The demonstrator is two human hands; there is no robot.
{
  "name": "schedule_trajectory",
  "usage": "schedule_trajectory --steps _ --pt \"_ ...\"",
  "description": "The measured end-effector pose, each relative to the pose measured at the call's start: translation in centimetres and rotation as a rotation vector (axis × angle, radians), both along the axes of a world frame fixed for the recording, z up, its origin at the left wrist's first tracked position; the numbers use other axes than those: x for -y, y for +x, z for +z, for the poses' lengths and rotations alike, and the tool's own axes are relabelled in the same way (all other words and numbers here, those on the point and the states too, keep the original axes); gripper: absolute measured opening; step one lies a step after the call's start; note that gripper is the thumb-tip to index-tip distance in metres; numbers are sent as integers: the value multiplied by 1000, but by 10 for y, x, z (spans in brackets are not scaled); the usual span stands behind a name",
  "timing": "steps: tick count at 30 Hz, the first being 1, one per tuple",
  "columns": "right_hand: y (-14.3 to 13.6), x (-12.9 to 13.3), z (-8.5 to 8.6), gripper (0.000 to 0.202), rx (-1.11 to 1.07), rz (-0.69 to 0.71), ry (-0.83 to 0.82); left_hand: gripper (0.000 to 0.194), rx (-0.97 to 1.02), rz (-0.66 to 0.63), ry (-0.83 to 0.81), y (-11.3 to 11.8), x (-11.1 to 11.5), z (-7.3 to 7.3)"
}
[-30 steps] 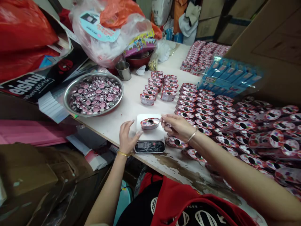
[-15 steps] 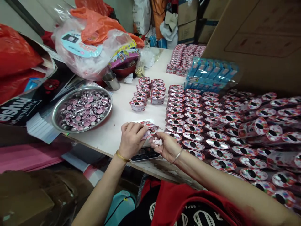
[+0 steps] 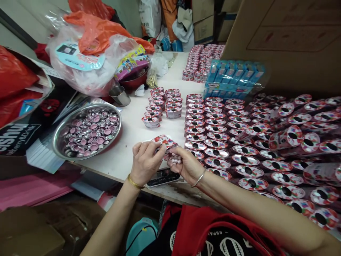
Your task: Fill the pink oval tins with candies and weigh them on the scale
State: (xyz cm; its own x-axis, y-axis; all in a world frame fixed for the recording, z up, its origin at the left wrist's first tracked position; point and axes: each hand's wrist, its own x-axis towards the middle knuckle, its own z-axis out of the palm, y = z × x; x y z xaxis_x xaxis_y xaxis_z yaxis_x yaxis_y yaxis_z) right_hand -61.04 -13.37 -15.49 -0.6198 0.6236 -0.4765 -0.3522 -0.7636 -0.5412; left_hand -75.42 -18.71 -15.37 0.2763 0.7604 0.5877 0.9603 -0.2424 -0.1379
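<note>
Above the front edge of the table, my left hand (image 3: 145,161) is closed around a small red-and-white printed candy box (image 3: 163,140). The box is tilted, with its end by the fingers of my right hand (image 3: 188,166). That hand is cupped, fingers curled, around several small round white candies (image 3: 175,159). Thumb and fingertips of the right hand are against or very near the box; the exact contact is hidden. Under both hands lies a dark-fronted digital scale (image 3: 166,177), mostly covered.
Rows of oval printed boxes (image 3: 217,153) with dark round holes fill the right side. A steel bowl (image 3: 55,145) of small round caps stands left, a metal cup (image 3: 121,96) behind it. Blue packs (image 3: 234,76) and a large cardboard box (image 3: 287,42) are at the back right.
The box and the right hand's fingers have come closer together, and the box's opening is now less visible. The whole view has shifted slightly.
</note>
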Motion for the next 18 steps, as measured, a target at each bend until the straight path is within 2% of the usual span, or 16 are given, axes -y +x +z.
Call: schedule_trajectory --steps 5,9,12,15,18 --pt "-5 -7 -3 10 74 -28 29 18 -46 -19 -22 -1 -8 -4" --pt "0 -12 -7 1 63 -14 -46 22 -17 -32 -64 -1 -12 -7" --pt "5 -16 -10 5 57 -28 -94 26 31 -49 -123 -2 -19 -12" --pt "12 -20 -12 5 48 -75 -83 30 175 -69 -184 -6 -34 -18" --pt "22 -23 -12 11 24 -88 -14 34 445 -93 -208 -13 -62 -29"
